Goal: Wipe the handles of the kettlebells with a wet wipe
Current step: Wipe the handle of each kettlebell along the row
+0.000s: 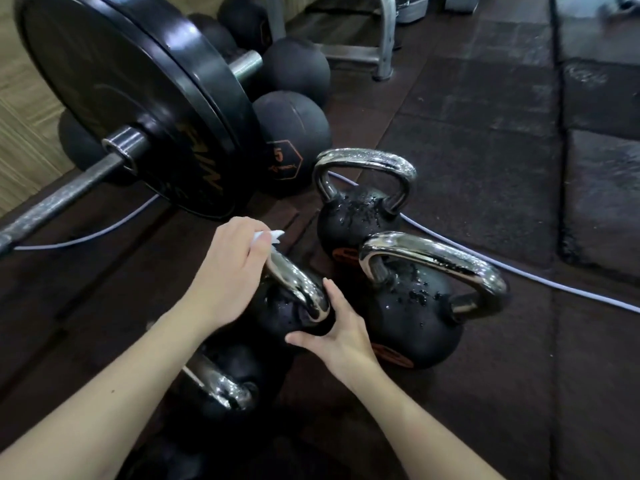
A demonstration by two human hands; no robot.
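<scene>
Left hand (225, 271) clamped round wet wipe (268, 236) on chrome handle (294, 285); right hand (341, 336) spread, steadying kettlebell (277, 317). Risk: wipe slipping off slick chrome, knuckles striking barbell plate (138, 98) just behind handle.

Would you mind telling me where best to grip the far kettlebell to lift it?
Probably the top bar of the far kettlebell: its chrome handle stands upright and free of both hands, so come from above and curl the fingers through the open loop.

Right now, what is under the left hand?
The left hand grips a white wet wipe on a kettlebell's chrome handle. The hand covers most of the wipe and the handle's top.
</scene>
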